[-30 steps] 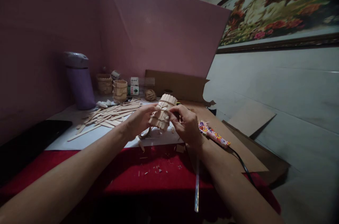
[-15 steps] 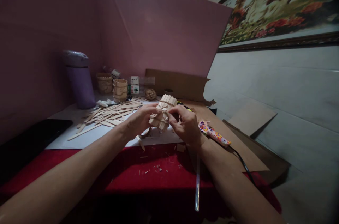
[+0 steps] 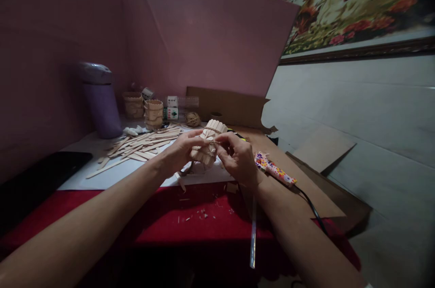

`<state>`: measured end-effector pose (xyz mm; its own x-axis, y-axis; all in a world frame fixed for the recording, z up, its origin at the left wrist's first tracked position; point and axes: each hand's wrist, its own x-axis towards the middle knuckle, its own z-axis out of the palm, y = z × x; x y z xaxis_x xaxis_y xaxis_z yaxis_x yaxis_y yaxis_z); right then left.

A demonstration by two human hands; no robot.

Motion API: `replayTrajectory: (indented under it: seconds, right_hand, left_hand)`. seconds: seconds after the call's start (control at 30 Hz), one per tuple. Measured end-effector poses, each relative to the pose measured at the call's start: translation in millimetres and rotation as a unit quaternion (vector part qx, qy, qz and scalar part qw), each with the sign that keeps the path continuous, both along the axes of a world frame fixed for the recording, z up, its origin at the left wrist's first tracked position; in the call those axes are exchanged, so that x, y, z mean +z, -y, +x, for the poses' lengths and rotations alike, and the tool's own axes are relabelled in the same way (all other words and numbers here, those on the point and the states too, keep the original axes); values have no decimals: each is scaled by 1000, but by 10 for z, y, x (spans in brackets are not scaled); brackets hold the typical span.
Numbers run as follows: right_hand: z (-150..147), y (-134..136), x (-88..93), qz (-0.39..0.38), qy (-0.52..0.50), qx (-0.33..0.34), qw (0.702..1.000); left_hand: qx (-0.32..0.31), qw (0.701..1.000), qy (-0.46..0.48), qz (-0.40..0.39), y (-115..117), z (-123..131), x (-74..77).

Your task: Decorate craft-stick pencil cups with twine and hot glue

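Note:
A small cup of wooden craft sticks (image 3: 216,125), bound with twine, is held tilted above the front of the white paper. My left hand (image 3: 186,146) grips its left side, fingers closed round it. From the right, my right hand (image 3: 234,154) pinches at the cup's middle, thumb and forefinger together at the twine band. What exactly sits between those fingertips is too small to make out. Just right of my right hand lies a flower-patterned glue gun (image 3: 274,172) with a black cord. A clear glue stick (image 3: 253,238) juts below it over the table's front edge.
Loose craft sticks (image 3: 139,146) are heaped on the white paper (image 3: 79,179). Behind stand two finished stick cups (image 3: 154,114), a twine ball (image 3: 193,119) and a purple bottle (image 3: 102,106). A black phone-like slab (image 3: 47,170) lies left. Scraps dot the red cloth (image 3: 159,220); cardboard (image 3: 306,192) lies right.
My left thumb has shifted toward the twine band, nearer my right fingertips. The cup stays in nearly the same place, and the view has tilted slightly.

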<state>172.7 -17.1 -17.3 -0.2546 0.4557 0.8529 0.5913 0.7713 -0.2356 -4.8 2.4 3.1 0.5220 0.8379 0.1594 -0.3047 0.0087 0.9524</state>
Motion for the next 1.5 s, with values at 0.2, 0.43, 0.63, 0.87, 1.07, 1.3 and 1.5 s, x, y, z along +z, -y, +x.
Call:
replayTrajectory:
  seconds: [0.2,0.43,0.63,0.87,1.07,1.3,1.5]
  right_hand:
    - [13,-18,1,21,20,31,999]
    - [4,-27,2,10,11,4,1000]
    - [26,-49,7,12,21,-26,999]
    - [53,-50,47,21,41,-10,999]
    - [61,-47,39,25,80,-6,996]
    - [68,-30,54,50,117,-41,991]
    - [63,-12,58,54,138,-56,987]
  left_hand:
    - [-21,1000,20,1,-63,-21,-44]
    - [-57,998,5,5,-84,-42,-80]
    - [-92,995,-4,26,-73,-51,-87]
    - [-77,997,-9,24,-90,-55,-83]
    - [-70,997,-6,19,-74,-53,-70]
    - [-68,997,-10,23,-103,-46,-87]
    - [-32,999,-20,20,-84,-37,-72]
